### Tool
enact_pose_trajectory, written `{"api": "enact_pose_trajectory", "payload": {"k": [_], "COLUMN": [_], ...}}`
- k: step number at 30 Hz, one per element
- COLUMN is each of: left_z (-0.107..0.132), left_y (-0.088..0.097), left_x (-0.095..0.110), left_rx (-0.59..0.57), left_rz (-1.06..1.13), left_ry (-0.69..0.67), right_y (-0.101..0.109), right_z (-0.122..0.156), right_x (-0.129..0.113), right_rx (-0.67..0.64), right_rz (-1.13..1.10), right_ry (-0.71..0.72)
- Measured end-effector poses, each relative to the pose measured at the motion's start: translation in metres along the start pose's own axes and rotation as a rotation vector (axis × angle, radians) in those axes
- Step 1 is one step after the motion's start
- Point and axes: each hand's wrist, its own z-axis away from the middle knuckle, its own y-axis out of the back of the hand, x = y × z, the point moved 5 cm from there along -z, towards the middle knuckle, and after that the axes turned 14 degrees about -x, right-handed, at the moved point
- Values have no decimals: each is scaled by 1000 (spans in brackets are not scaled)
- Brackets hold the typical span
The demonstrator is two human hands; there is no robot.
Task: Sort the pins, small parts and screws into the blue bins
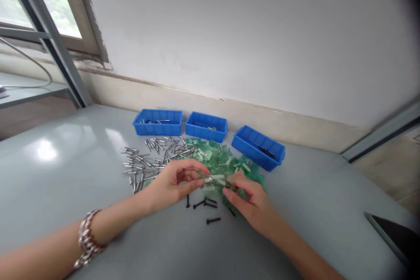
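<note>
Below centre, left hand and right hand pinch a packet, fingertips nearly together. Little done, seemingly: mid-frame blue bins hold few pieces; metal pins, green bags, black screws litter worktop.

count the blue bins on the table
3. The left bin is beyond the silver metal pieces; the middle bin is next to it; the right bin stands farther right, set at an angle. None seems hidden.
</note>
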Motion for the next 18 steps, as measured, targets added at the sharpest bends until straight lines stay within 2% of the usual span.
{"api": "enact_pose_trajectory", "payload": {"k": [2,5,9,14,18], "left_z": [0,0,1,1,0], "left_y": [3,17,39,49,61], "left_x": [1,1,-4,-11,-20], "left_rx": [26,139,289,269,255], "left_rz": [-4,-44,-357,-850,-1030], "left_ry": [-23,-46,12,80,183], "right_y": [1,3,3,2,4], "right_z": [0,-1,0,2,3], "right_x": [2,7,15,23,25], "right_rx": [4,19,28,47,86], "right_rz": [-39,-107,-201,-351,-454], "right_ry": [-32,-95,-163,-231,-236]}}
